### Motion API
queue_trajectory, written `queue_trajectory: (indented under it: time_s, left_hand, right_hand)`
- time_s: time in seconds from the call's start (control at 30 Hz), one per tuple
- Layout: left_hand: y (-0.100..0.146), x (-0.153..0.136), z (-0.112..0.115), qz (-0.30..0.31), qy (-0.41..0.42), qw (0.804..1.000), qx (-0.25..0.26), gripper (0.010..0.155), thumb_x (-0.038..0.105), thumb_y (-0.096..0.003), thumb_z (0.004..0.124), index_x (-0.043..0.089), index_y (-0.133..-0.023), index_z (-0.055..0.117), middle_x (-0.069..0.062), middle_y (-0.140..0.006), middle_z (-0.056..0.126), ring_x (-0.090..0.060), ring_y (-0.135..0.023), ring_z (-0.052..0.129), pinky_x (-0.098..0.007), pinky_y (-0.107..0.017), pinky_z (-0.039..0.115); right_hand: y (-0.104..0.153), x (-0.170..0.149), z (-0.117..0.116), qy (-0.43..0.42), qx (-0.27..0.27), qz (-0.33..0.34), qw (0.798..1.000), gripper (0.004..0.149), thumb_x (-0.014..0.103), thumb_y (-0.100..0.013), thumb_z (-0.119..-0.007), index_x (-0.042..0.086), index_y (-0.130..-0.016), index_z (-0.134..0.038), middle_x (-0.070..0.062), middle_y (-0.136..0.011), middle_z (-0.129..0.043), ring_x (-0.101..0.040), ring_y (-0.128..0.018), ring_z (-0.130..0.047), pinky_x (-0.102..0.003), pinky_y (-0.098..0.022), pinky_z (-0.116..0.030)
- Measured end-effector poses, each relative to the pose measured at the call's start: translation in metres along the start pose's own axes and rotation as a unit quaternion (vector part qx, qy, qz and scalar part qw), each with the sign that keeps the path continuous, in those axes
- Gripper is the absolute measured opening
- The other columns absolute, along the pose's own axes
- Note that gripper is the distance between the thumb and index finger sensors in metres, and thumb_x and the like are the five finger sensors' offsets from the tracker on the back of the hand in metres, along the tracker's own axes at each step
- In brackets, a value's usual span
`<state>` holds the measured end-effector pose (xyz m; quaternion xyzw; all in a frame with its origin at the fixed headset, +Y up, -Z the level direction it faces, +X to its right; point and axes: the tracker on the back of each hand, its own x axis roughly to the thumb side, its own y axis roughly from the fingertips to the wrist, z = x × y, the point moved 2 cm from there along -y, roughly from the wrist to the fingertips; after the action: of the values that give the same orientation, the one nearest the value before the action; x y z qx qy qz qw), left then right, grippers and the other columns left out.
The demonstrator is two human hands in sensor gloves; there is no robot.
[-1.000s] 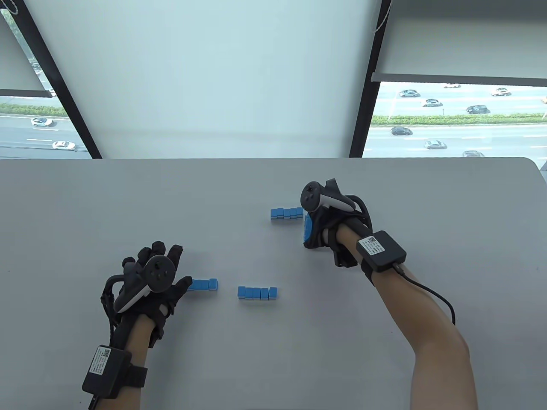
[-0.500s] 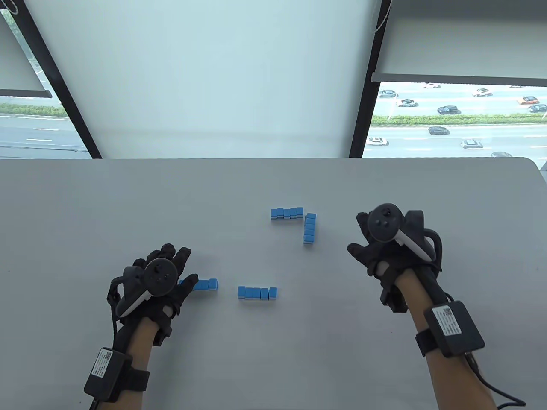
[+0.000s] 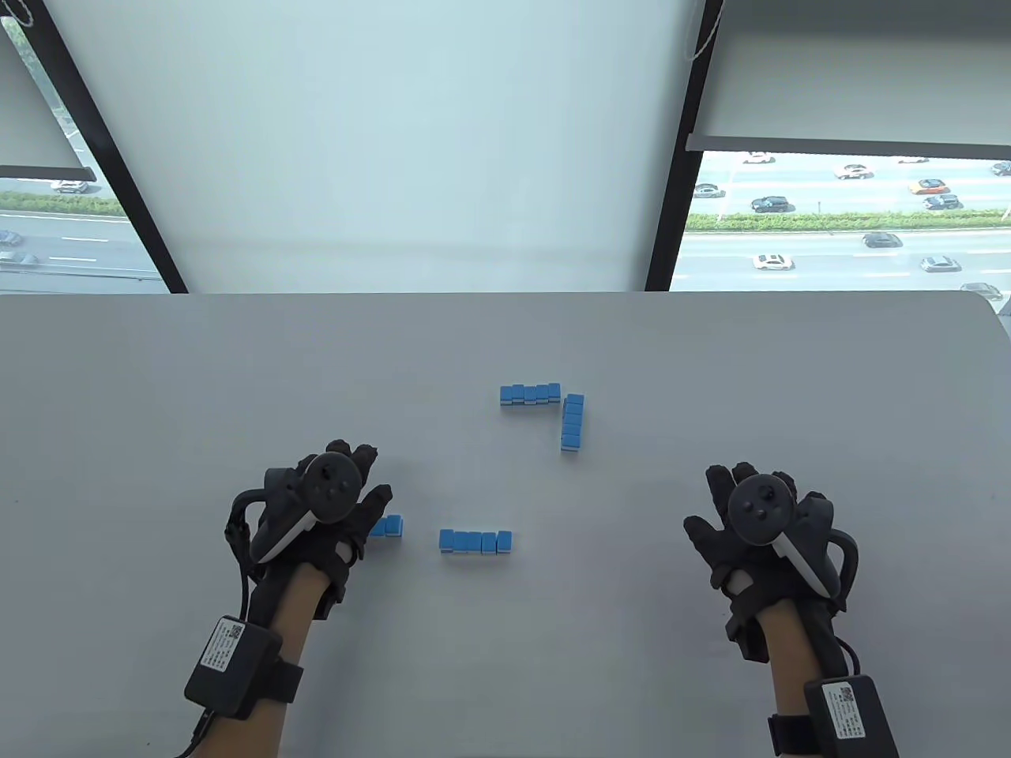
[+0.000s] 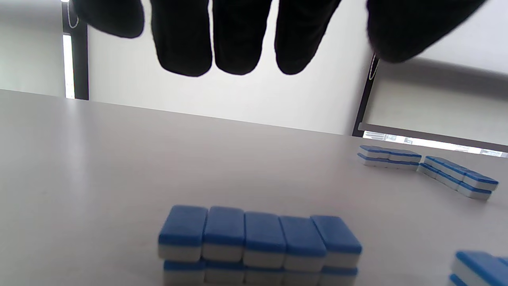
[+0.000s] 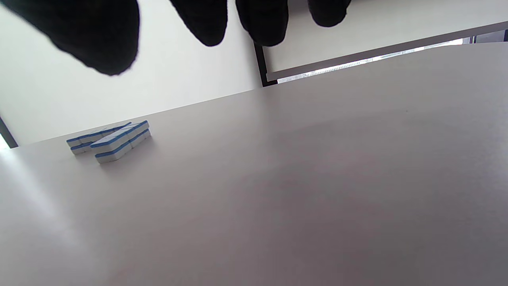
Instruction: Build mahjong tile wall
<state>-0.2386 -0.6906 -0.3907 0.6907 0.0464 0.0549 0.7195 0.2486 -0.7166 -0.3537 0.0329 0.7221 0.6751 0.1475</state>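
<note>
Blue-backed white mahjong tiles stand in four short two-layer rows on the grey table (image 3: 158,395). My left hand (image 3: 359,483) hovers open over the near left row (image 3: 388,525), covering most of it. In the left wrist view its fingers (image 4: 238,39) hang above that row (image 4: 260,242) without touching it. The near middle row (image 3: 475,541) lies to its right. A far row (image 3: 529,394) and a column (image 3: 573,422) meet at a corner. My right hand (image 3: 711,505) is open and empty at the near right, well away from the tiles.
The far row and column also show in the left wrist view (image 4: 428,167) and the right wrist view (image 5: 113,141). The table's back edge (image 3: 505,294) meets a window wall. Bare table lies under the right hand (image 5: 317,198).
My right hand let go of the column and pulled back to the near right, opening flat. My left hand moved right and forward over the near left row.
</note>
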Motion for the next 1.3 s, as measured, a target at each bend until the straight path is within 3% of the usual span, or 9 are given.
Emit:
queue_trajectory:
  time_s: [0.2,0.33,0.73,1.3]
  left_hand:
    - [-0.006,-0.006,0.026,-0.091,0.056,0.988,-0.109,0.078,0.068,-0.0435,0.069,0.032,-0.111,0.051,-0.004,-0.117,0.055,-0.047,-0.100,0.065,-0.071,-0.067,0.055]
    - [-0.006,-0.019,0.042,-0.113,0.072,0.989,-0.065,0.076,0.066,-0.0430,0.069,0.029,-0.108,0.058,-0.006,-0.114,0.062,-0.049,-0.096,0.071,-0.072,-0.063,0.059]
    - [-0.003,-0.045,0.056,-0.136,0.148,0.975,-0.093,0.074,0.065,-0.0439,0.068,0.026,-0.107,0.062,-0.010,-0.110,0.068,-0.047,-0.088,0.081,-0.067,-0.059,0.069]
    - [-0.007,-0.011,0.066,-0.176,0.073,0.970,-0.148,0.089,0.069,-0.0423,0.077,0.026,-0.112,0.044,-0.013,-0.116,0.047,-0.052,-0.092,0.068,-0.066,-0.058,0.071]
  right_hand:
    - [-0.005,0.001,-0.015,0.009,0.025,-0.002,1.000,0.075,0.064,-0.040,-0.078,0.039,-0.106,-0.051,0.005,-0.118,-0.041,-0.046,-0.109,-0.036,-0.069,-0.074,-0.023]
    - [-0.006,0.003,-0.021,0.010,0.036,0.002,0.999,0.075,0.064,-0.040,-0.078,0.040,-0.106,-0.051,0.006,-0.119,-0.039,-0.045,-0.109,-0.035,-0.068,-0.074,-0.022]
    - [-0.008,0.003,-0.026,0.010,0.043,-0.005,0.999,0.075,0.064,-0.040,-0.078,0.040,-0.106,-0.050,0.006,-0.119,-0.037,-0.045,-0.109,-0.033,-0.068,-0.074,-0.021]
    - [-0.007,0.002,-0.025,0.007,0.049,-0.011,0.999,0.080,0.064,-0.040,-0.077,0.036,-0.107,-0.045,0.007,-0.119,-0.034,-0.045,-0.109,-0.032,-0.068,-0.074,-0.020]
